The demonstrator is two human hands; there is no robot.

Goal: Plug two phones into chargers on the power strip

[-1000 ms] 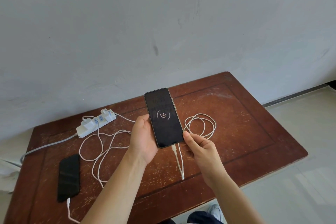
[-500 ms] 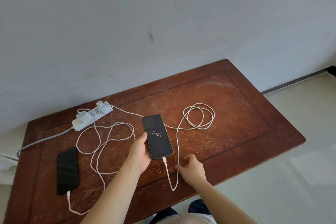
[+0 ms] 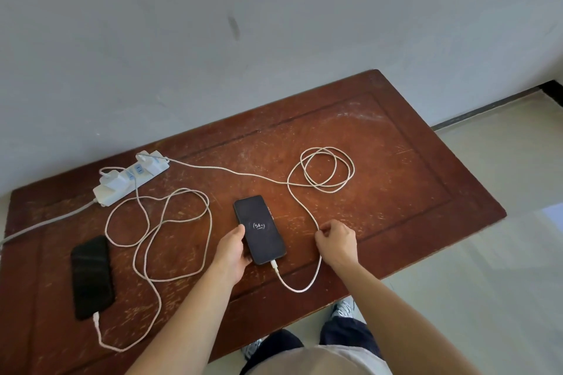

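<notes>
A black phone [image 3: 259, 228] lies flat on the brown table [image 3: 396, 167], its screen showing 54% with a charging ring. My left hand [image 3: 233, 253] grips its left edge. A white cable [image 3: 297, 288] is plugged into its bottom end and loops right, where my right hand [image 3: 335, 240] pinches it. That cable runs through a coil [image 3: 327, 169] to a white power strip [image 3: 131, 181] holding two white chargers. A second black phone [image 3: 91, 277] lies at the left with a dark screen and its own white cable [image 3: 158, 240] plugged in.
The table stands against a grey wall [image 3: 274, 39]. The strip's grey cord [image 3: 45, 224] runs off the table's left edge. Pale floor tiles [image 3: 502, 253] lie to the right, and my shoes and dark trousers [image 3: 335, 335] show below the front edge.
The phone came down from in front of me onto the table, still in my left hand. My right hand left the plug end and moved right to pinch the cable.
</notes>
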